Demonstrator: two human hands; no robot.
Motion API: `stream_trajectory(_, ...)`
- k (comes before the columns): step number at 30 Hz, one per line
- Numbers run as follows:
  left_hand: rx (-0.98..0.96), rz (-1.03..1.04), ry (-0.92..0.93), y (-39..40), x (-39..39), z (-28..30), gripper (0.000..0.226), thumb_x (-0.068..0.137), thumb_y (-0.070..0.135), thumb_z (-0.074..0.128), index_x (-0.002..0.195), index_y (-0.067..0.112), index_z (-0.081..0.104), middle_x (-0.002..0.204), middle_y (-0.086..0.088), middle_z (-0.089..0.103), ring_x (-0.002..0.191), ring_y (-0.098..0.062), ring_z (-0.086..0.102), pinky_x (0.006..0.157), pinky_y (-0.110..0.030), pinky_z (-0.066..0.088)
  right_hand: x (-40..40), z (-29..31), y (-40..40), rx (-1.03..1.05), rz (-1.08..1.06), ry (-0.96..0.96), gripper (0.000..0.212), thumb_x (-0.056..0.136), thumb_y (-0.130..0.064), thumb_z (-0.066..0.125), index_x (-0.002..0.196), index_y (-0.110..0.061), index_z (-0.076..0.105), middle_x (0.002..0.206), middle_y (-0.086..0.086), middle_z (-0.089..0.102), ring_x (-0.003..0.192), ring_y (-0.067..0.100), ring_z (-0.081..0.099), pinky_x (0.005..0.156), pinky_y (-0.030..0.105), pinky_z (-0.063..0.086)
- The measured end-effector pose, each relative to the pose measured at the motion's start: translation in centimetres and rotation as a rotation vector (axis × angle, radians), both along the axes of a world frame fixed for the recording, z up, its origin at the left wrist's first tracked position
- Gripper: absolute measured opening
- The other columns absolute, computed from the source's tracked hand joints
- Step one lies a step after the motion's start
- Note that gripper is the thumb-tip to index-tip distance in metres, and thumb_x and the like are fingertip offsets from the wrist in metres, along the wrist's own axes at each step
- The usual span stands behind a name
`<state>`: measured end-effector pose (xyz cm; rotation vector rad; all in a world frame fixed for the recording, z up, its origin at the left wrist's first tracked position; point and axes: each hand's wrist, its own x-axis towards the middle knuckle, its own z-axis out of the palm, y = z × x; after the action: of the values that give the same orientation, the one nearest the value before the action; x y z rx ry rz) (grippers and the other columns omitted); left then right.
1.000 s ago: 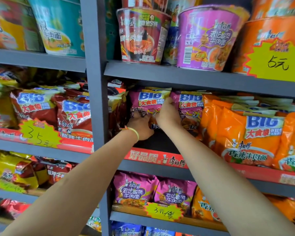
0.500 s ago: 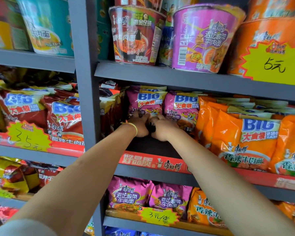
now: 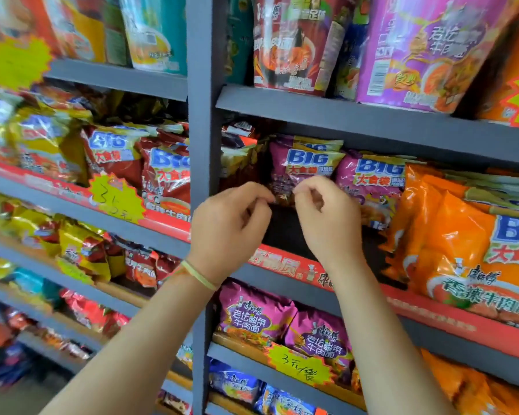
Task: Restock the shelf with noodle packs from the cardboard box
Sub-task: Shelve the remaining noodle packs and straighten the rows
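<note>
A purple "BIG" noodle pack (image 3: 306, 163) stands at the back of the middle shelf (image 3: 285, 266), just right of the grey upright post (image 3: 204, 115). My left hand (image 3: 231, 223) and my right hand (image 3: 327, 217) are side by side in front of it. Each pinches the pack's lower edge between thumb and forefinger, with the other fingers curled. A second purple pack (image 3: 372, 181) leans beside it on the right. Bare dark shelf floor shows beneath my hands. The cardboard box is out of view.
Orange noodle packs (image 3: 462, 241) crowd the same shelf to the right. Red packs (image 3: 165, 175) fill the bay left of the post. Cup noodles (image 3: 417, 49) line the shelf above, and smaller purple packs (image 3: 252, 316) sit on the shelf below.
My hands slid from the pack's top down to its lower edge and drew back toward me. The view shifted closer and leftward.
</note>
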<state>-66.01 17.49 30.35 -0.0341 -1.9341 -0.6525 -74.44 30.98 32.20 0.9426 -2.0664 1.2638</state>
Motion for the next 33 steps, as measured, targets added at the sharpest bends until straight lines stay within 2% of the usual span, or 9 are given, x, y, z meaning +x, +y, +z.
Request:
stream_trajectory(5, 0.201, 0.375, -0.131, -5.9, 11.7, -7.2, 0.027, 0.086, 0.025, 0.048, 0.091, 0.018, 0.074, 0.055, 0.015, 0.050, 0.051, -0.009, 0.051, 0.052, -0.028, 0.044, 8.9, -5.3, -8.8, -0.087, 0.588, -0.127, 0.017, 0.096, -0.015, 0.054, 0.084, -0.011, 0.065, 0.059, 0.002, 0.059, 0.055, 0.017, 0.058, 0.054, 0.036, 0.046)
stream_trajectory(7, 0.249, 0.608, -0.402, -9.2, 17.2, -10.4, 0.029, 0.087, 0.034, 0.047, 0.096, 0.024, 0.073, 0.064, 0.009, 0.061, 0.065, -0.017, 0.063, 0.059, -0.031, 0.049, 12.9, -8.3, -13.6, 0.023, 0.749, -0.214, 0.017, 0.096, -0.018, 0.054, 0.084, -0.013, 0.065, 0.059, -0.001, 0.059, 0.056, 0.016, 0.058, 0.055, 0.035, 0.047)
stream_trajectory(10, 0.375, 0.850, -0.981, -14.1, 27.1, -15.8, 0.026, 0.094, 0.037, 0.051, 0.110, 0.028, 0.070, 0.108, 0.002, 0.072, 0.103, -0.024, 0.067, 0.084, -0.033, 0.053, 20.0, -13.4, -21.1, 0.287, 0.918, -0.294, 0.018, 0.094, -0.020, 0.054, 0.078, -0.019, 0.065, 0.059, -0.008, 0.059, 0.058, 0.009, 0.057, 0.060, 0.034, 0.048)
stream_trajectory(12, 0.488, 0.898, -1.127, -15.4, 34.9, -19.4, 0.026, 0.097, 0.037, 0.052, 0.113, 0.025, 0.069, 0.115, -0.001, 0.070, 0.109, -0.027, 0.066, 0.091, -0.037, 0.053, 25.8, -16.8, -25.3, 0.527, 1.026, -0.294, 0.019, 0.091, -0.031, 0.052, 0.077, -0.025, 0.064, 0.062, -0.006, 0.063, 0.061, 0.010, 0.059, 0.065, 0.037, 0.051)
stream_trajectory(15, 0.660, 1.148, -1.009, -15.1, 46.6, -23.8, 0.021, 0.095, 0.035, 0.052, 0.105, 0.026, 0.068, 0.104, -0.003, 0.070, 0.101, -0.029, 0.066, 0.081, -0.036, 0.053, 35.3, -21.3, -30.3, 0.830, 1.194, -0.285, 0.020, 0.089, -0.034, 0.053, 0.080, -0.023, 0.067, 0.069, 0.000, 0.067, 0.065, 0.018, 0.062, 0.067, 0.039, 0.052)
stream_trajectory(19, 0.785, 1.441, -0.906, -13.7, 59.4, -28.9, 0.041, 0.084, 0.041, 0.039, 0.097, 0.020, 0.072, 0.093, -0.008, 0.068, 0.093, -0.033, 0.066, 0.073, -0.041, 0.051, 48.5, -25.3, -34.3, 1.001, 1.411, -0.167, 0.017, 0.094, -0.022, 0.057, 0.087, -0.018, 0.071, 0.075, -0.007, 0.064, 0.073, 0.014, 0.056, 0.065, 0.030, 0.040)
stream_trajectory(25, 0.990, 1.593, -0.971, -12.4, 70.7, -34.8, 0.033, 0.080, 0.033, 0.047, 0.090, 0.018, 0.075, 0.086, -0.008, 0.070, 0.083, -0.035, 0.068, 0.074, -0.042, 0.052, 63.3, -32.3, -37.4, 1.308, 1.545, -0.102, 0.014, 0.093, -0.023, 0.058, 0.093, -0.014, 0.069, 0.094, 0.000, 0.070, 0.092, 0.019, 0.062, 0.081, 0.029, 0.046)
stream_trajectory(29, 1.077, 1.730, -0.867, -11.1, 74.9, -37.8, 0.027, 0.082, 0.034, 0.052, 0.076, 0.017, 0.072, 0.075, -0.007, 0.070, 0.069, -0.034, 0.067, 0.059, -0.037, 0.052, 68.5, -37.8, -38.5, 1.641, 1.533, 0.187, 0.014, 0.091, -0.025, 0.059, 0.097, -0.014, 0.065, 0.105, 0.007, 0.069, 0.105, 0.027, 0.061, 0.082, 0.029, 0.044)
stream_trajectory(33, 0.954, 1.805, -0.790, -11.1, 75.1, -39.2, 0.035, 0.084, 0.034, 0.045, 0.061, 0.015, 0.064, 0.060, -0.002, 0.062, 0.053, -0.029, 0.059, 0.049, -0.032, 0.042, 71.7, -42.7, -37.8, 1.904, 1.491, 0.575, 0.029, 0.093, -0.024, 0.058, 0.114, -0.006, 0.063, 0.120, 0.013, 0.065, 0.112, 0.030, 0.059, 0.084, 0.031, 0.045)
